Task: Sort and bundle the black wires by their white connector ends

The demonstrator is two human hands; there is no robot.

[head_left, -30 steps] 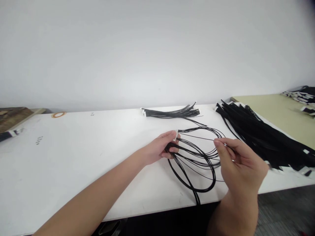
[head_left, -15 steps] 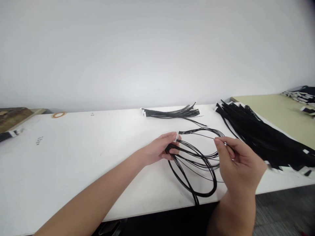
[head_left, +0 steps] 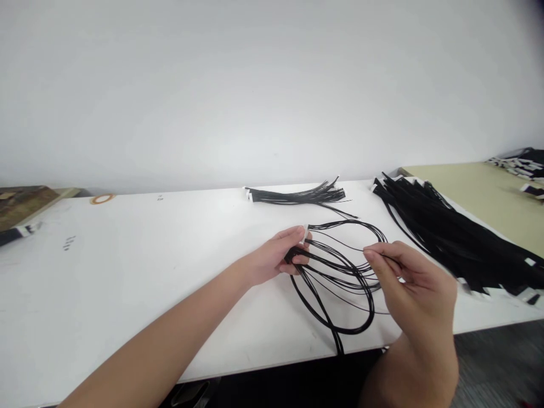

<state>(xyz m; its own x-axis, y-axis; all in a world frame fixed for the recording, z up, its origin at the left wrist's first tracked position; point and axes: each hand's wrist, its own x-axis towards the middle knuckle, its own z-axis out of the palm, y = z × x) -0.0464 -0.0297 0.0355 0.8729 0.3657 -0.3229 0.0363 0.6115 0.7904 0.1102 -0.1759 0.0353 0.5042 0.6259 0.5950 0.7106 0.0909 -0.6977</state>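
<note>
A looped bundle of thin black wires [head_left: 340, 272] lies on the white table [head_left: 148, 283], its loops spreading toward the front edge. My left hand [head_left: 276, 255] is closed around the gathered end of the bundle, where a small white connector [head_left: 305, 231] shows at the fingertips. My right hand [head_left: 408, 283] pinches a single black wire from the loop between thumb and forefinger, slightly above the table.
A short bundle of black wires with white ends [head_left: 297, 196] lies farther back. A big heap of black wires [head_left: 450, 232] covers the right side. A beige table [head_left: 488, 192] adjoins on the right. A tape ring [head_left: 101, 198] sits at the far left.
My right hand has slid a little left and down along the thin wire. My left hand stays put on the bundle's end.
</note>
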